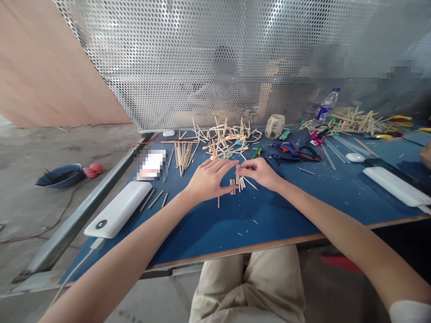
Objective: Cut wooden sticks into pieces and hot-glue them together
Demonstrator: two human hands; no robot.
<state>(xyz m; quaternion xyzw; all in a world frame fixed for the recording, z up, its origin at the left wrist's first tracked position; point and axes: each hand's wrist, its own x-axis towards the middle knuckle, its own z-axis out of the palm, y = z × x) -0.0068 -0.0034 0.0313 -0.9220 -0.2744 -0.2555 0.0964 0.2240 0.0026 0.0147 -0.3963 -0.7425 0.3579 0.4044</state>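
Short sticks (242,183) lie on the blue table (202,237), on the near side of the stick pile (224,137), between both hands. Left hand (212,178), also nearside of the pile: thumb and fingers spread around the short sticks; any contact, can't tell. Right hand (259,172), near and slightly right of the pile: thumb and finger look pinched on one upright short stick (237,176).

Risks, judged: the small pinch could let the stick tip or twist; the left thumb could sweep the short sticks out of line if it drags. Lifting the left fingers toward the pile could snag its jutting ends and pull it down. A right elbow swinging out could catch the glue gun cord (311,154), right of the pile.

Room: mesh panel (161,89) right behind the pile limits reach away. Left of the pile, loose long sticks (184,156), then nearer, a power bank (117,211) by the table's left edge. Most room is nearside of the pile, blue surface with wood scraps (255,221) running to the front edge.
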